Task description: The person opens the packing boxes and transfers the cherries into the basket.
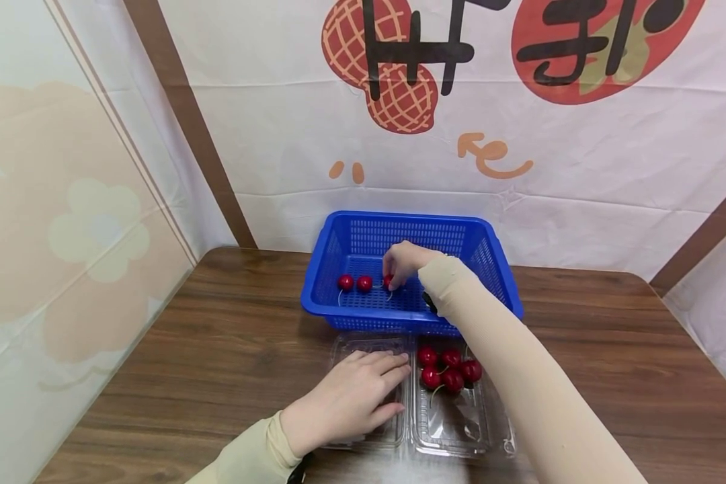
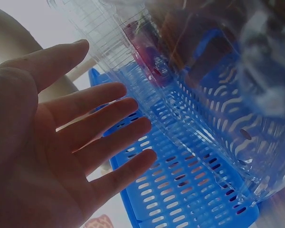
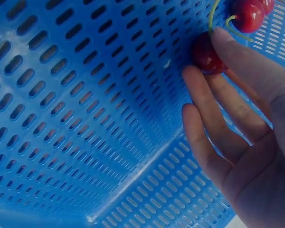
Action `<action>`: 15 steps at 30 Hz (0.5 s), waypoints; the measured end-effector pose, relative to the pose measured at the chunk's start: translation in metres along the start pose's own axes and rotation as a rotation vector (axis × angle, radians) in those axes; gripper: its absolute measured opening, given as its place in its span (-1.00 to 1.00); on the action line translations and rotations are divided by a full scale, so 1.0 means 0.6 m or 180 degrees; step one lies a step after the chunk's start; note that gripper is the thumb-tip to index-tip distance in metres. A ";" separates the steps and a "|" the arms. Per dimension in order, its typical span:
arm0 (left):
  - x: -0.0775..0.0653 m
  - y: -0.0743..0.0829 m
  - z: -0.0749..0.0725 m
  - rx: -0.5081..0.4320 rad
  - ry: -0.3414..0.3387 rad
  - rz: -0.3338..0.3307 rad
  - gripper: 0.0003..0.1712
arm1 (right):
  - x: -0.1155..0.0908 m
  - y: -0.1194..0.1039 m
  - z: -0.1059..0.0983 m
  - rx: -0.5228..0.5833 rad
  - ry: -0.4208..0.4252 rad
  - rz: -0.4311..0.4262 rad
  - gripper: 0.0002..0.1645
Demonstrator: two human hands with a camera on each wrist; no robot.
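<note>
Right hand (image 1: 404, 261) pinching 1 cherry (image 3: 207, 56) inside the blue basket (image 1: 369, 324).
Thumb and fingertips close narrowly on that fruit, with 2 more cherries (image 1: 365, 284) at 9 o'clock from it; the left hand (image 1: 351, 393), fingers straight and spread wide, lies over the left part of a clear plastic container (image 1: 454, 427), whether touching I cannot tell, while a cherry cluster (image 1: 452, 381) sits in the right part, at 3 o'clock from that hand.

Printed white cloth (image 1: 423, 188) — creased — backs a wooden table (image 1: 593, 336).
</note>
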State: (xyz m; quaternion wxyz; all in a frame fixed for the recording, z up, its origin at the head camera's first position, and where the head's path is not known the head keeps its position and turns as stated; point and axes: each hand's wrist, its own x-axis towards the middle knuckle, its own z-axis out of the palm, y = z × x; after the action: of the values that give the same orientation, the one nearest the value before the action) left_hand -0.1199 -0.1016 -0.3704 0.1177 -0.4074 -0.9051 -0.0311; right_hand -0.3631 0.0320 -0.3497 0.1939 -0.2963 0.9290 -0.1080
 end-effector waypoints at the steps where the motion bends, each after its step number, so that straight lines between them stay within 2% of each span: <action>1: 0.000 0.000 0.000 0.0001 0.0000 0.0000 -0.42 | -0.001 0.000 0.000 0.0001 0.0004 -0.0017 -0.63; 15: -0.001 0.000 0.000 0.0010 0.0036 0.0021 -0.42 | -0.004 -0.007 0.003 -0.0080 0.0096 -0.0178 -0.61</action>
State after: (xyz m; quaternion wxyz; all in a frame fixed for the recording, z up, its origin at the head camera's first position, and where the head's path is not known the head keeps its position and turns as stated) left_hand -0.1198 -0.1022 -0.3707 0.1235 -0.4101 -0.9031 -0.0316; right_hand -0.3584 0.0297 -0.3491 0.1730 -0.3229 0.9244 -0.1061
